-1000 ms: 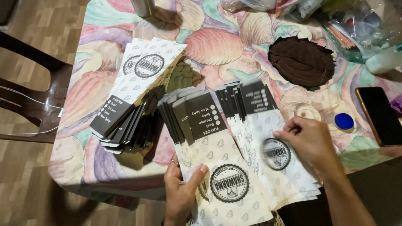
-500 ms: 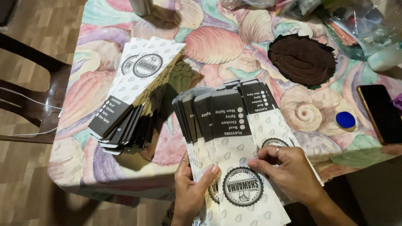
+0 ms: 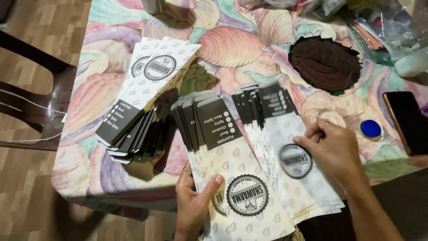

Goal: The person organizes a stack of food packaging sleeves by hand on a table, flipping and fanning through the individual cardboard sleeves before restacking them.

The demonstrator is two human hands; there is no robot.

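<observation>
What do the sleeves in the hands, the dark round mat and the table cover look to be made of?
Sleeves: thin matte printed paper, it seems; they fan flat with sharp folded edges between the left hand and right hand. Dark round mat: probably felt or leather-like sheet, dull brown with a cut scalloped rim. Table cover: likely glossy plastic or oilcloth, given its soft sheen.

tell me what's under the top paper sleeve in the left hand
Under the top paper sleeve held by the left hand, black ends of more identical sleeves fan out to its left. Their printed fronts and count are covered, as is the tablecloth below.
</observation>
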